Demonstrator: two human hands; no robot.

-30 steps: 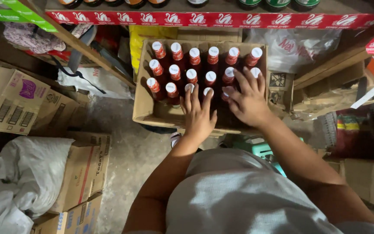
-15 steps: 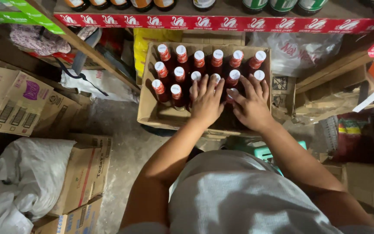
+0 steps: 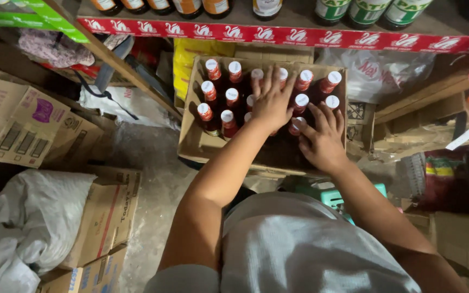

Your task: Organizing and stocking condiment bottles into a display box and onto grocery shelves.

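Both hands flat, left hand (image 3: 271, 103) and right hand (image 3: 322, 142) fingers spread on bottles (image 3: 229, 97)

- Dim indoor scene; light falls from above onto the open brown cardboard box (image 3: 191, 142) of white-capped red bottles (image 3: 213, 69).
- Deep shadow fills the box's near end and the right-hand corners.
- Wide-angle bending curves the red printed shelf strip (image 3: 278, 35).
- Grey shirt (image 3: 305, 249) in the foreground is soft; no glare.
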